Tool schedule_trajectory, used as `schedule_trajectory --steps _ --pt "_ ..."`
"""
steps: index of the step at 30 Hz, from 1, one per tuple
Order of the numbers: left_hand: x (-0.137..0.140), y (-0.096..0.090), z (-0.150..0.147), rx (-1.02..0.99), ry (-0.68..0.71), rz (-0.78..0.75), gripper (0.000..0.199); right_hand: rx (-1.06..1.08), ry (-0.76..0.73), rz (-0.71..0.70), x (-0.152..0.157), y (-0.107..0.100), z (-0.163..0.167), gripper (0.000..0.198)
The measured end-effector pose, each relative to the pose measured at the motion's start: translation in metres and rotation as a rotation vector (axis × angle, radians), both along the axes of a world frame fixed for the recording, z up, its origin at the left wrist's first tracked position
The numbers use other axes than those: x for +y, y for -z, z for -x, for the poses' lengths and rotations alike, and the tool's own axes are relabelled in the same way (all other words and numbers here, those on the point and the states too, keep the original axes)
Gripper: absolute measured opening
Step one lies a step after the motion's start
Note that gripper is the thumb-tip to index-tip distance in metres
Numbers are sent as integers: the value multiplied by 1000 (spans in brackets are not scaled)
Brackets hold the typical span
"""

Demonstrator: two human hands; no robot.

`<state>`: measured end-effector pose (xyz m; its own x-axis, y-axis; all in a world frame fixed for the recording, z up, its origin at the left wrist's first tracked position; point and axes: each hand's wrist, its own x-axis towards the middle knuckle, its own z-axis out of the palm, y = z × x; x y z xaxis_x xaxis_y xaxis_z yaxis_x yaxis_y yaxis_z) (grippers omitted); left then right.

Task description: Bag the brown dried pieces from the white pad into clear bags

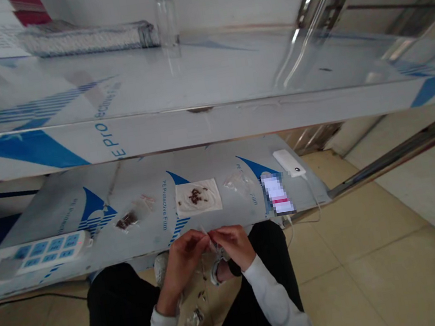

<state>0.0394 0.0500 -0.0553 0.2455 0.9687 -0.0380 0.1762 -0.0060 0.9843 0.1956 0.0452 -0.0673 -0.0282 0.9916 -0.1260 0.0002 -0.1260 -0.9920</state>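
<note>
My left hand (187, 257) and my right hand (233, 243) meet above my lap, just in front of the lower shelf's edge. Fingers of both are pinched together on a small piece of clear plastic (213, 245) that looks like a thin bag; its contents, if any, are too small to make out. Beyond the hands, a white paper napkin (213, 202) lies flat with small dark brown bits (196, 195) on it. Left of it is a clear bag of dark brown pieces (127, 220). A crumpled clear plastic bag (238, 182) lies to its right.
A power strip (55, 249) lies at the shelf's left. On the right are a phone (277, 195) and a white power bank (288, 162) with a cable. The upper shelf (229, 81) carries a spray bottle (166, 14) and a folded cloth (94, 37). Plastic scraps (195, 318) litter the floor.
</note>
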Motion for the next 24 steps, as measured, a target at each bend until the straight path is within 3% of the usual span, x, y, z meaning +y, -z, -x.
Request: schedule_trajectory --steps 6,13,18,24 --pt "-7 -10 7 77 -30 18 20 125 -10 33 -13 -11 15 33" --pt "-10 -18 20 235 39 72 22 99 -78 97 -14 -1 17 37" --pt "-15 -21 23 243 61 102 24 -55 -82 24 -20 -5 16 35" --pt "-18 -20 23 244 96 98 22 -96 -143 -25 -25 -5 14 40"
